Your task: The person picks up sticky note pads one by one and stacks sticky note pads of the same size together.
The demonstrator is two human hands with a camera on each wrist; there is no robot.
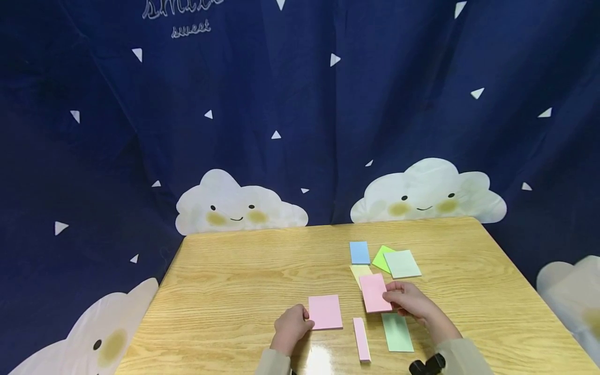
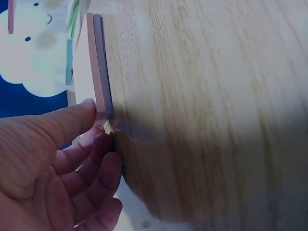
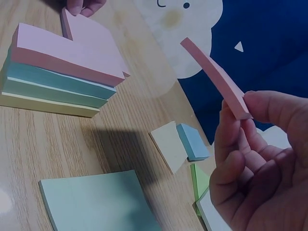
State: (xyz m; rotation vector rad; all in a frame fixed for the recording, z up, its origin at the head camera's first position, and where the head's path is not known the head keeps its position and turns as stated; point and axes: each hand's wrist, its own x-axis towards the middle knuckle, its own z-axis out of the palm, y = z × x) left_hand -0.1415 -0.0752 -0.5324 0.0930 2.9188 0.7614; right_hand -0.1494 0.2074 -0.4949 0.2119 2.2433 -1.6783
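My right hand point(image 1: 412, 302) pinches a pink sticky note pad point(image 1: 373, 292) by its right edge, thumb in front and fingers behind. In the right wrist view that pad point(image 3: 219, 79) is raised off the table and seen nearly edge-on. My left hand point(image 1: 291, 327) pinches the lower left corner of a square pink sticky note pad point(image 1: 325, 311) lying on the table. The left wrist view shows the thumb on top of this pad point(image 2: 99, 72), with a greyish layer beneath the pink one. Between the hands stands a narrow stack of sticky notes point(image 3: 62, 62), pink over blue, green and yellow.
Right of the narrow stack lies a green pad point(image 1: 398, 333). Behind the raised pad are a yellow pad point(image 1: 358, 272), a blue pad point(image 1: 359, 252) and a bright green pad point(image 1: 380, 258), partly under a pale mint pad point(image 1: 402, 263). A dark blue curtain point(image 1: 300, 94) hangs behind the wooden table point(image 1: 225, 291).
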